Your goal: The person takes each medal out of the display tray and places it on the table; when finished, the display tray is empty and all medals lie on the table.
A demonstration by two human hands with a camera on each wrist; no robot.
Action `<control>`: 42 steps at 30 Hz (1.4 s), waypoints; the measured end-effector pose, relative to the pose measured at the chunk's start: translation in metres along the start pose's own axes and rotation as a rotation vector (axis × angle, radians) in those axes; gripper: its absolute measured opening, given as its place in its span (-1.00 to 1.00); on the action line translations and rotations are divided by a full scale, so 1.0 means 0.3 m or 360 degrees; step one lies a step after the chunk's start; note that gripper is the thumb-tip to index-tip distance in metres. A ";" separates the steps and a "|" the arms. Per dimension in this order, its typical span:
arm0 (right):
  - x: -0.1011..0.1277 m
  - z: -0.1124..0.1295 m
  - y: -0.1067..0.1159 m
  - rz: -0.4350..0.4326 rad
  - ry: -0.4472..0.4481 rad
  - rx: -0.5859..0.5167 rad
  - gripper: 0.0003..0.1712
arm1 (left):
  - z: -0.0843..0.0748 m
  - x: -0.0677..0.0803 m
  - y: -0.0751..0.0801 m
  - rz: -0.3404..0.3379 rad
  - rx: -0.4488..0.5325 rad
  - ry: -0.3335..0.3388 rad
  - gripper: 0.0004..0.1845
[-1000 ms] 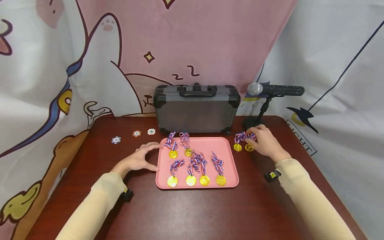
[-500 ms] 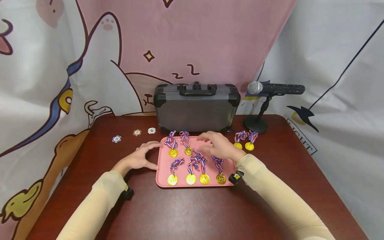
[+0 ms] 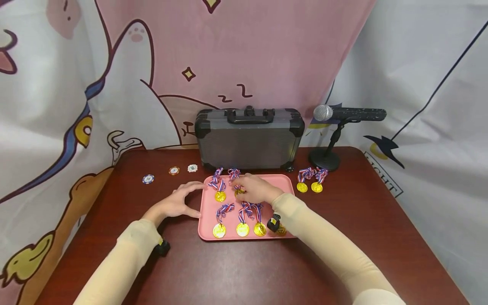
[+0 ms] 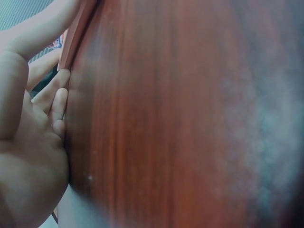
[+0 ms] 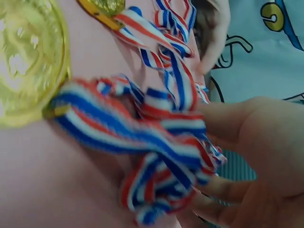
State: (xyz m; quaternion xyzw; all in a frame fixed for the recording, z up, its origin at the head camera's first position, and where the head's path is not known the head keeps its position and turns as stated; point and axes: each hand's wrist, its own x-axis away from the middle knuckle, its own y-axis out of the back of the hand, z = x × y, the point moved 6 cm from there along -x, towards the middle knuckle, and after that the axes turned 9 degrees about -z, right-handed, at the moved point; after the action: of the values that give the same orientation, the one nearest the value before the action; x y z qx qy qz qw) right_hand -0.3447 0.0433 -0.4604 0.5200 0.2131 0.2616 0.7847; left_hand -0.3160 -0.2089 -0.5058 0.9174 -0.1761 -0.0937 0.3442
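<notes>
Several gold medals on striped red, white and blue ribbons lie on a pink tray (image 3: 206,234). My left hand (image 3: 176,201) rests at the tray's left edge, thumb and fingers spread along the rim. In the left wrist view its fingertips (image 4: 61,97) lie low by the tray's side. My right hand (image 3: 254,188) is over the tray, thumb and fingers parted around a back-row medal (image 3: 239,192). The right wrist view shows a bunched ribbon (image 5: 142,128) in front of the fingers (image 5: 228,190). The right wrist and its camera partly cover the front right medal (image 3: 281,230).
Two more medals (image 3: 317,187) lie on the brown table (image 3: 236,271) right of the tray. A grey case (image 3: 249,146) stands behind it, and a microphone (image 3: 348,114) on a stand is at back right. Poker chips (image 3: 174,170) lie at back left.
My right hand has left the two medals right of the tray and moved left across it to the back-row medal. My left hand has stayed at the tray's edge.
</notes>
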 end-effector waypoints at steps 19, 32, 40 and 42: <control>-0.032 -0.006 0.015 -0.0222 -0.0183 -0.0174 -0.86 | -0.008 0.009 -0.002 -0.0023 0.0011 -0.0070 -0.01; 0.118 -0.191 0.244 -0.0473 -0.0419 -0.0987 -0.70 | -0.014 0.004 -0.002 -0.0018 0.0046 -0.0060 -0.02; 0.318 -0.421 0.377 -0.0554 -0.0654 -0.1122 -0.49 | -0.023 0.002 0.002 -0.0026 0.0022 -0.0080 0.00; 0.371 -0.476 0.414 -0.0597 -0.0699 -0.1089 -0.48 | -0.024 0.003 0.004 -0.0030 0.0012 -0.0093 0.00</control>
State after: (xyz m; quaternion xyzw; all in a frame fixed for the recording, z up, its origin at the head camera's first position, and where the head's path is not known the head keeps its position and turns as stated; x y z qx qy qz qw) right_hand -0.3688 0.2542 -0.4048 0.2260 0.0333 0.0536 0.9721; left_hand -0.3136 -0.2059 -0.4997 0.9172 -0.1778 -0.1231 0.3346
